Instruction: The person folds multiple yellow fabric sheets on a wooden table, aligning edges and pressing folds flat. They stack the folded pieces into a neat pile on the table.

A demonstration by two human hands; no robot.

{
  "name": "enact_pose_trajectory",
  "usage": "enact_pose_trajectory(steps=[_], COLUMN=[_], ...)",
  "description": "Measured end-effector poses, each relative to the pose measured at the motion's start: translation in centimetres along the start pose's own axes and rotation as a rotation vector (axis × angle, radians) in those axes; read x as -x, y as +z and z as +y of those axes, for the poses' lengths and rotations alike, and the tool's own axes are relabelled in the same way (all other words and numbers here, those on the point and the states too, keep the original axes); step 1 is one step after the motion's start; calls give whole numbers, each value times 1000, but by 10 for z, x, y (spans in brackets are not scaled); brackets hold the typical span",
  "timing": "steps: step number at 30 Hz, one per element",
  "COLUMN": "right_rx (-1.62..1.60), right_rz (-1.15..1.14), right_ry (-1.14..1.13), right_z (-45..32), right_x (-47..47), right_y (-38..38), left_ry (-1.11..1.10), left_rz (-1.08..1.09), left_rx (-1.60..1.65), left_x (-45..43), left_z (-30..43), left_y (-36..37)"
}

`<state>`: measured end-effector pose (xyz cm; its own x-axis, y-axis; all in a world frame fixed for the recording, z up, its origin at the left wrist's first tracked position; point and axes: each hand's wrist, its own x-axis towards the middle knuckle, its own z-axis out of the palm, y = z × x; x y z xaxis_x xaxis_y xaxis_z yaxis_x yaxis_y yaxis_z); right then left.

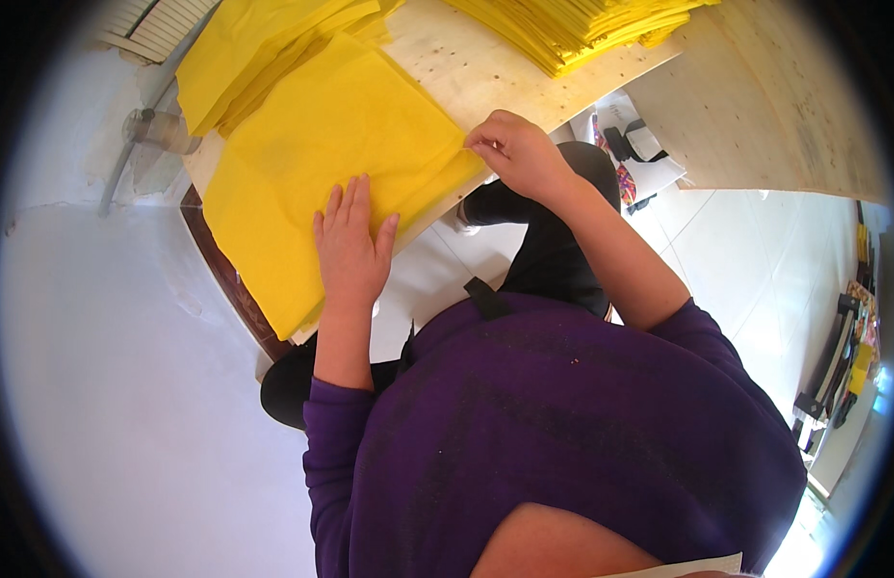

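A flat piece of yellow fabric lies at the near edge of a wooden table, its near side creased. My left hand rests palm down on it close to that edge, thumb spread from the fingers and nothing gripped. At the right corner of the fabric, my right hand pinches the tip between thumb and fingers. More yellow fabric lies loosely layered just beyond, at the upper left. What is under the front piece is mostly hidden.
A thick stack of folded yellow fabric sits at the table's far right. The pale wooden tabletop shows between the piles. A white wall with a pipe borders the left. A bag lies below a wooden board.
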<state>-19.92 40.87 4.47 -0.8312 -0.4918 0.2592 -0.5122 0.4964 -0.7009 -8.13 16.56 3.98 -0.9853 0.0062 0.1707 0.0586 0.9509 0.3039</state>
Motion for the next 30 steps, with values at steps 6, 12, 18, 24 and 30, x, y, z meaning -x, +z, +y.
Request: enact_pose_trajectory(steps=[6,12,18,24,30], right_rx=[18,31,71,11,-7], right_rz=[12,-18,-90,-135,-168], right_ry=[-45,-49,56,54,87], right_z=[-9,-14,-11,-15,-25], right_x=[-9,-18,-7,0,2], right_y=[-2,-1,-1,3,7], left_ry=[-14,-31,-36,-33,-27], left_rz=[11,-7,-9,-8,-13], left_rx=[1,-34,-28,-38,-20], left_x=[-5,-9,-9,-11,-13], left_z=[3,5,5,7,7], left_y=[-2,-2,-3,-5,-8])
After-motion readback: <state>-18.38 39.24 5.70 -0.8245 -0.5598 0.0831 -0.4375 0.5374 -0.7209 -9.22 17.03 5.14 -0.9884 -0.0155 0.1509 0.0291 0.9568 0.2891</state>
